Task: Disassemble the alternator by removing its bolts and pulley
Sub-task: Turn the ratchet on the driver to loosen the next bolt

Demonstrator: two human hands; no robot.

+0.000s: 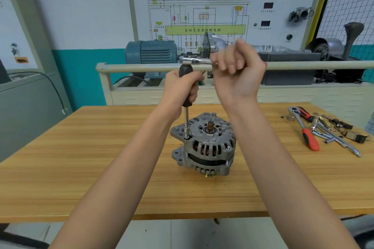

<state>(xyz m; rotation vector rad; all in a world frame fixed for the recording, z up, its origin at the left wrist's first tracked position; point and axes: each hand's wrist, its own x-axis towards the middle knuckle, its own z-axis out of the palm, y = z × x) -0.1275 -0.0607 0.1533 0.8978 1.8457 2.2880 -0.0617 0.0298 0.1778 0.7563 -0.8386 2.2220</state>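
Fingers of your left hand [183, 85] wrap the black grip of the driver [186, 107], thumb side up, closed tight around it. Your right hand [237, 70] is closed in a fist on the ratchet [195, 60] handle, palm facing you, knuckles curled over the bar.

Driver stands upright, long axis vertical. Its steel shaft drops out of the bottom of your left fist and its tip sits on a bolt [186, 137] at the left edge of the alternator's top face. Ratchet lies level across the driver's top, head to the left seated on the driver, handle running right into your right fist.

Alternator [203, 144] stands on the table [81, 168], centre of the bench, directly below both hands and well clear of your fingers. Its shaft axis points straight up; the shaft stub [210, 126] shows in the middle of the top face. Slotted housing faces you, copper windings visible through the slots. A brass-coloured rim shows at the very bottom, against the table.

Off to the right on the table, well apart from the alternator: a red-handled ratchet [303, 127], a chrome bar [336, 139], and small loose parts [344, 127]. Too small to tell what each part is.
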